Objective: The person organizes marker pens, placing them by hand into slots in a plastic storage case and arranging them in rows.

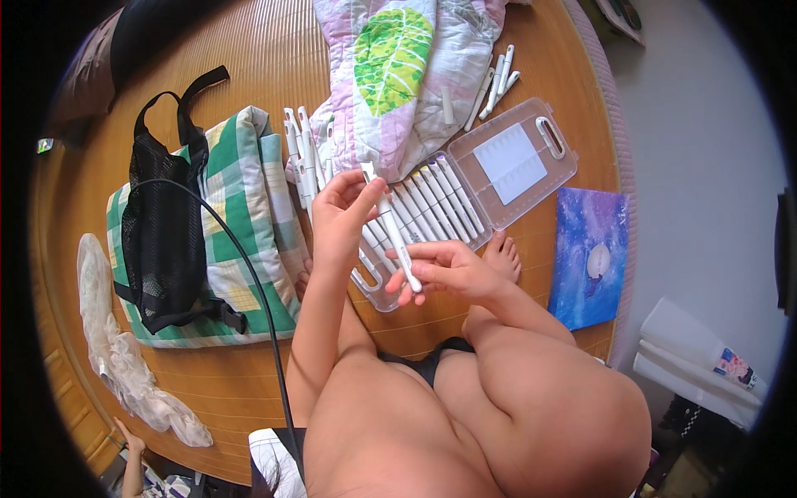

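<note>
A slim white marker (pixel 391 226) slants between my two hands. My left hand (pixel 342 217) pinches its upper part between thumb and fingers. Around the lower end, the thumb and fingers of my right hand (pixel 448 270) close lightly. Just beyond and below the hands lies an open clear plastic case (pixel 383 300), holding a row of white markers (pixel 433 202). Its hinged lid (pixel 538 176) lies folded back to the right, with a white card in it. My left hand and the held marker hide part of the case.
Loose white markers (pixel 305 153) lie left of a leaf-patterned quilt (pixel 394 62); more markers (pixel 500 81) lie right of it. A green checked folded quilt (pixel 228 212), black mesh bag (pixel 166 249) and cable sit left. A purple-blue book (pixel 588 253) lies right; crumpled clear plastic (pixel 124 357) far left.
</note>
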`<action>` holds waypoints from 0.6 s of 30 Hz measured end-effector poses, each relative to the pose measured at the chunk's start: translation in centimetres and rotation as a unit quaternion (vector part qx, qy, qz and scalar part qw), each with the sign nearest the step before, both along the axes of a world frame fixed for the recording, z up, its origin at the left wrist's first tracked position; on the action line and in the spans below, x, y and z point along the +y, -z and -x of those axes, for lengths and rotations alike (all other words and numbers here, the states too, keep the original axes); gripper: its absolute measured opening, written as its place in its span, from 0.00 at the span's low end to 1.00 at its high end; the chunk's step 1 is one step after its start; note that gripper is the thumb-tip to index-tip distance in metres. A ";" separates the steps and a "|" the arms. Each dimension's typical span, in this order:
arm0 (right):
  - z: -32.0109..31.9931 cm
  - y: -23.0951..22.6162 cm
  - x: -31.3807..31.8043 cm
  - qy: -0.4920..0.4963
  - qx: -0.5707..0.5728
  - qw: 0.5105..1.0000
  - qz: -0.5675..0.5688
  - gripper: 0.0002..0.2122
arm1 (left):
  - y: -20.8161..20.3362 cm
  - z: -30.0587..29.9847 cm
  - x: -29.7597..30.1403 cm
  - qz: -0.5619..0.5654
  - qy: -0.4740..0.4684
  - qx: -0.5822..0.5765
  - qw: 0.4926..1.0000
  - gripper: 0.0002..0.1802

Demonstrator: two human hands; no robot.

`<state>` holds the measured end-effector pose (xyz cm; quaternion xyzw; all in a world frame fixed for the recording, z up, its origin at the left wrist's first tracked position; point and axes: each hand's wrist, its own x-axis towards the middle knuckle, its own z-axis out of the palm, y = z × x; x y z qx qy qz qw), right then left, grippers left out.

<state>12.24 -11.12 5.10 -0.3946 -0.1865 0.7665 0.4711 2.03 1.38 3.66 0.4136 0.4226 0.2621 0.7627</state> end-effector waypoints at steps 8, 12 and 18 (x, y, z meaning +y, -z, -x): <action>0.6 0.8 0.2 -0.006 -0.019 1.000 0.006 0.12 | 0.4 0.6 -0.1 0.017 0.021 -0.016 1.000 0.12; 0.9 1.3 0.1 -0.019 -0.019 1.000 0.009 0.13 | 0.4 1.2 -0.4 0.003 0.008 -0.018 1.000 0.12; 1.1 1.7 0.0 -0.046 -0.050 0.998 0.002 0.15 | 1.0 1.8 -0.7 0.023 -0.009 -0.028 0.999 0.12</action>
